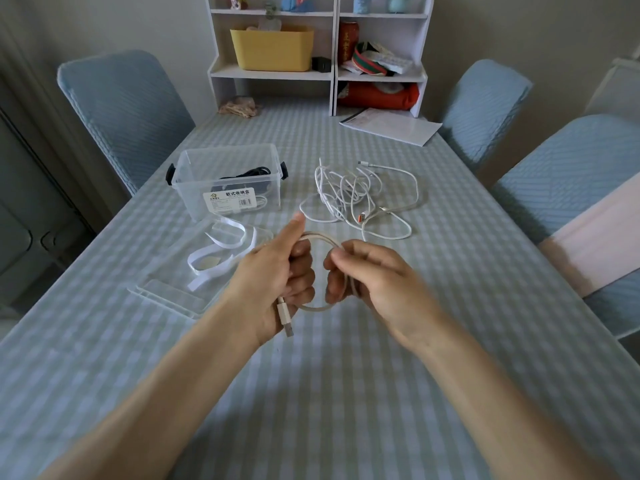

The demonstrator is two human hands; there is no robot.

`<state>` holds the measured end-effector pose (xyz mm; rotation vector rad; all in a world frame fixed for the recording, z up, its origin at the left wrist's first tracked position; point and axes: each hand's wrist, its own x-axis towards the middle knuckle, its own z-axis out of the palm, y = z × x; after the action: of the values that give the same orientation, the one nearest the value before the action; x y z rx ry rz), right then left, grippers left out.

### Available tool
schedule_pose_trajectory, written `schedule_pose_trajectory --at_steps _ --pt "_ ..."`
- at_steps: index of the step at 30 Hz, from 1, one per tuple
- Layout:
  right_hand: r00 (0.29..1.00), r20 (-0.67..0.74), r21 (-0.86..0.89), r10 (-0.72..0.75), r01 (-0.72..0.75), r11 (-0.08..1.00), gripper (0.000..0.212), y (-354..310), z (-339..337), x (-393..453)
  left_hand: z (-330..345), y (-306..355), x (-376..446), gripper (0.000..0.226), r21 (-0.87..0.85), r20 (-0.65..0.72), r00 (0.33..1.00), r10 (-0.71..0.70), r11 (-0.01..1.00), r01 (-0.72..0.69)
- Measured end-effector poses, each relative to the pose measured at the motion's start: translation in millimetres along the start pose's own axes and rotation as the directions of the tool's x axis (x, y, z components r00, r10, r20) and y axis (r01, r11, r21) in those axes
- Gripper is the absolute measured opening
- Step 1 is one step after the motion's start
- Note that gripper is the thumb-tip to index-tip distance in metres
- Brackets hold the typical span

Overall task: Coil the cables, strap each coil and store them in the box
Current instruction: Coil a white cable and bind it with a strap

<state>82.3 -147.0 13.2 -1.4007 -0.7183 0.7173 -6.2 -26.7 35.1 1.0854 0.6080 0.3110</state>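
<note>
Toward the left edge of the table (346, 393), the clear lid (162, 296) lies flat with the white straps (221, 251) looped loosely on and beside it. Just behind them, further toward the far edge, stands the clear box (227, 181), open on top, with a dark cable already inside. My left hand (273, 282) is above the middle of the table, fingers curled around the left side of the white cable coil (320, 271), thumb pointing up; the USB plug (285, 318) hangs out below my palm. My right hand (377, 282) pinches the right side of the same coil, fingers wrapped round its strands, so the loop hangs between both hands off the cloth. Behind my hands, nearer the far edge and a bit right of centre, the loose white cables (360, 199) lie in a tangle, apart from the box. A sheet of paper (391, 126) sits at the far right corner, by the white shelf (318, 53). The near half of the table, under my forearms, is plain checked cloth out to both side edges.
</note>
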Motion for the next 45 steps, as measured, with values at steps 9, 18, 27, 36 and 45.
schedule_pose_trajectory --at_steps 9,18,27,36,45 --pt "0.999 -0.053 0.092 -0.003 0.007 0.996 0.028 2.1 5.5 1.5 -7.5 12.0 2.3 0.041 0.049 0.089 0.987 -0.130 0.991 0.126" --pt "0.987 0.139 -0.231 -0.076 0.106 0.967 0.017 9.9 1.6 -3.6 -19.8 19.6 8.1 0.049 -0.294 -0.114 0.993 -0.028 0.956 -0.007" --pt "0.956 0.119 -0.371 0.268 -0.207 0.905 0.039 -4.3 0.3 0.7 -25.2 15.4 18.8 0.046 -0.532 -0.347 0.937 -0.038 0.831 -0.163" --pt "0.845 0.273 -0.344 0.459 -0.360 0.867 0.042 -12.1 -27.1 -5.5 -34.6 32.5 29.5 0.046 -0.713 -0.397 0.915 -0.071 0.652 -0.258" --pt "0.939 0.016 0.352 0.344 -0.328 0.877 0.039 7.0 16.5 12.0 -14.2 10.7 31.2 0.046 -0.679 -0.365 0.922 -0.130 0.714 -0.168"
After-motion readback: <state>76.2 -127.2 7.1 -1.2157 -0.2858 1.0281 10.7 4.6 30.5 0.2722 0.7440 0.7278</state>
